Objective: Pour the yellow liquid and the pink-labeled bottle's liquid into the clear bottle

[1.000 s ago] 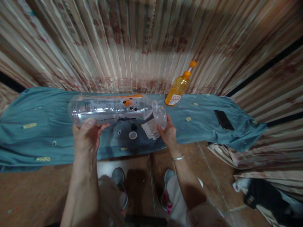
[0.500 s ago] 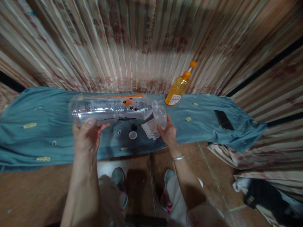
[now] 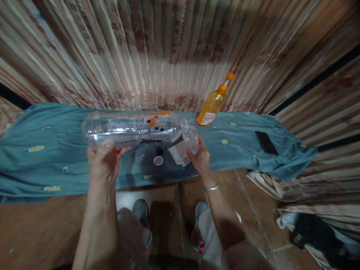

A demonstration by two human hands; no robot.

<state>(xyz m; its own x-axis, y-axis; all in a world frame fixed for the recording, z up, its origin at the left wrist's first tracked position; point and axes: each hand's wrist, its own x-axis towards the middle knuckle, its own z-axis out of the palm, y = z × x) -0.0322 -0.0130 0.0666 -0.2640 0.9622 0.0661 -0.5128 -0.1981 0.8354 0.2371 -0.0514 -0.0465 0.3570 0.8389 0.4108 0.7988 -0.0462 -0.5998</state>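
A large clear plastic bottle [image 3: 132, 127] with an orange and black label lies on its side in the air, its mouth pointing right. My left hand [image 3: 104, 159] grips it from below near its base. In my right hand [image 3: 200, 154] is a small clear plastic cup [image 3: 191, 138], tilted, with its opening at the bottle's mouth. Whether liquid is passing between them I cannot tell. Below them on the cloth are a small white cap [image 3: 158, 160], a small dark cap [image 3: 159, 150] and a pale scallop-edged cloth [image 3: 179, 153], partly behind my right hand.
A pump bottle of orange liquid [image 3: 212, 107] stands at the back of the table, which has a teal patterned cover [image 3: 78, 176]. A black phone [image 3: 266, 143] lies at the right. Striped curtains [image 3: 157, 56] hang behind, and dark fabric [image 3: 317, 232] lies on the floor at right.
Almost nothing differs. Both hands keep the bottle and the cup in the same place, mouth to mouth; the whole view has shifted very slightly.
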